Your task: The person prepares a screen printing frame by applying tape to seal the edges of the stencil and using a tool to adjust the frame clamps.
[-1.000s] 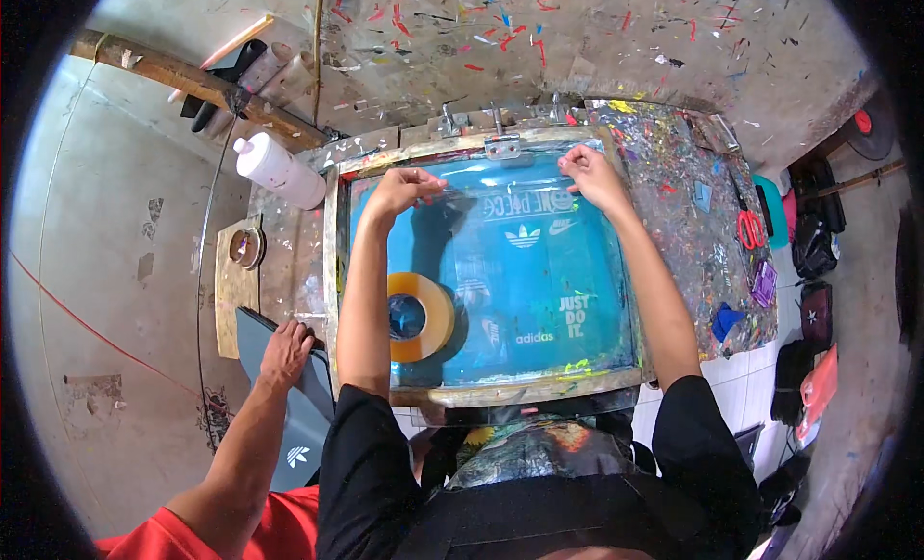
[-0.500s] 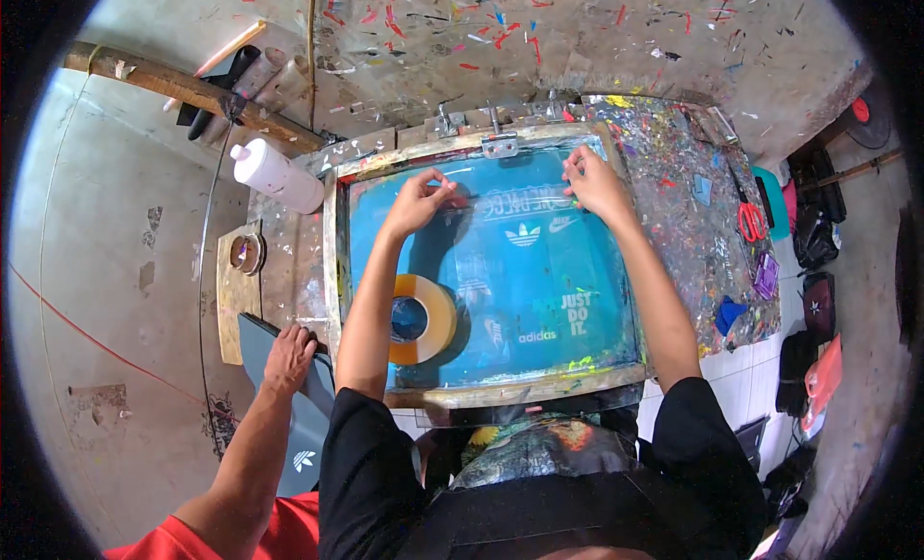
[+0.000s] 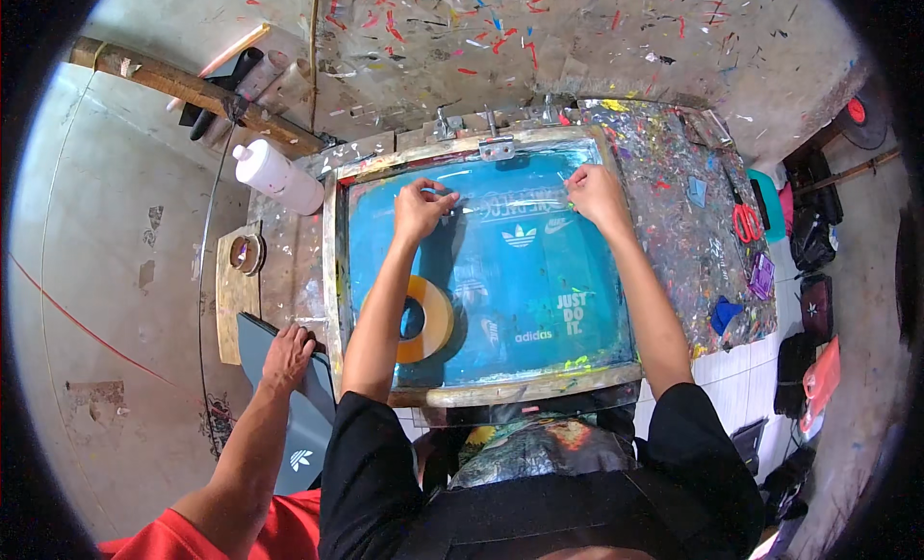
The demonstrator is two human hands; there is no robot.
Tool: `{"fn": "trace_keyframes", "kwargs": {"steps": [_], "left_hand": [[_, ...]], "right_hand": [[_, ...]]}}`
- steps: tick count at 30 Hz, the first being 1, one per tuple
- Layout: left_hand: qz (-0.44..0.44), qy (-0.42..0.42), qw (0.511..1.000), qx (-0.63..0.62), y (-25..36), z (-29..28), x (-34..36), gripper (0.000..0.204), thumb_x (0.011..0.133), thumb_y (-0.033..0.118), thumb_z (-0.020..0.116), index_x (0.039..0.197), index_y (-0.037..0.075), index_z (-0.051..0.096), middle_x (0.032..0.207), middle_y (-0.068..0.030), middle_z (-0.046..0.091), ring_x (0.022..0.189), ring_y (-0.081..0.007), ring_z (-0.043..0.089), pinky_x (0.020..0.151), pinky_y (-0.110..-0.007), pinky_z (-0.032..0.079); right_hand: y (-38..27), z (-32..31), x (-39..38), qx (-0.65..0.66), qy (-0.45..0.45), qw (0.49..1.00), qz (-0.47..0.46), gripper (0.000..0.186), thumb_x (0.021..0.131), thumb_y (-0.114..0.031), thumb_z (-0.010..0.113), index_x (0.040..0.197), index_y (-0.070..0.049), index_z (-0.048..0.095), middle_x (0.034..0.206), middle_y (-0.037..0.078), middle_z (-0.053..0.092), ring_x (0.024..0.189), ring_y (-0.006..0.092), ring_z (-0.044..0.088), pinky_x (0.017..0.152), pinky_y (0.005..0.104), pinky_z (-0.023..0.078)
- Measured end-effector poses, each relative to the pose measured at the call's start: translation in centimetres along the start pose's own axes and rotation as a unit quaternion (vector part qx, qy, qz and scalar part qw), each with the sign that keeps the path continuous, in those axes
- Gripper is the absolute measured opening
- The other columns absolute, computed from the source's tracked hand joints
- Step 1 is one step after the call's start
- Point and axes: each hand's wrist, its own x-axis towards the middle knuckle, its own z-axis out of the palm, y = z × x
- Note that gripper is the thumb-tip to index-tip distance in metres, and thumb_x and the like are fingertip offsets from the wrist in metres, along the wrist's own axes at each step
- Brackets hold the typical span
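A wood-framed printing screen (image 3: 577, 262) with blue mesh and pale printed designs lies in front of me. Over its upper part, my left hand (image 3: 421, 210) is pinched at one end of a clear strip of tape (image 3: 510, 212). My right hand (image 3: 594, 194) pinches the other end, near the screen's right side. The strip is faint, and I cannot tell whether it touches the mesh. A roll of clear tape (image 3: 439, 319) lies flat on the screen beside my left forearm, which partly covers it.
At left, another person's hand (image 3: 289, 356) rests on a dark grey sheet (image 3: 310, 420). A white bottle (image 3: 279, 178) stands beyond the screen's left edge. A metal clamp (image 3: 497, 148) sits on the far frame edge. Red scissors (image 3: 746, 223) and a blue cloth scrap (image 3: 727, 315) lie at right.
My right hand has moved slightly down, its fingers closer together. My left hand has shifted slightly right and down. The roll and the other person's hand remain nearly where they were.
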Motion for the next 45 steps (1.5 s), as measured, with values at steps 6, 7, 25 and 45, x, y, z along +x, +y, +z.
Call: {"fn": "trace_keyframes", "kwargs": {"steps": [6,7,25,45], "left_hand": [[0.011,0.037,0.997,0.067,0.9,0.5,-0.8,0.048,0.074,0.026,0.090,0.106,-0.002,0.068,0.078,-0.0137,0.076,0.072,-0.0224,0.075,0.066,-0.035,0.057],[0.003,0.037,0.997,0.072,0.9,0.5,-0.9,0.049,0.073,0.026,0.090,0.107,-0.002,0.068,0.079,-0.0143,0.076,0.073,-0.0246,0.075,0.068,-0.036,0.058],[0.367,-0.123,0.894,0.224,3.5,2.6,1.3,0.020,0.083,0.016,0.072,0.101,0.006,0.074,0.094,-0.0139,0.069,0.091,-0.0353,0.066,0.083,-0.044,0.055],[0.217,0.068,0.942,0.249,3.8,-8.3,-5.6,0.034,0.089,0.024,0.073,0.120,0.009,0.072,0.108,-0.0157,0.074,0.100,-0.0344,0.071,0.087,-0.042,0.056]], "right_hand": [[-1.8,-1.2,-0.8,-0.078,-0.003,0.997,-0.006,0.019,0.083,-0.019,0.078,0.082,-0.001,0.074,0.076,0.019,0.073,0.073,0.0319,0.073,0.069,0.0434,0.056],[-2.1,-1.3,-1.0,-0.094,-0.003,0.996,-0.010,0.019,0.082,-0.020,0.079,0.081,-0.001,0.074,0.077,0.021,0.073,0.076,0.0345,0.073,0.071,0.0449,0.056],[-4.2,2.0,1.7,-0.125,-0.181,0.886,-0.407,0.019,0.088,-0.021,0.068,0.096,-0.007,0.078,0.097,0.013,0.070,0.096,0.0334,0.066,0.087,0.0442,0.053],[-9.0,-2.2,-6.3,-0.139,-0.102,0.847,-0.502,0.044,0.079,-0.015,0.076,0.121,-0.004,0.068,0.118,0.015,0.067,0.120,0.0342,0.059,0.106,0.0460,0.045]]}}
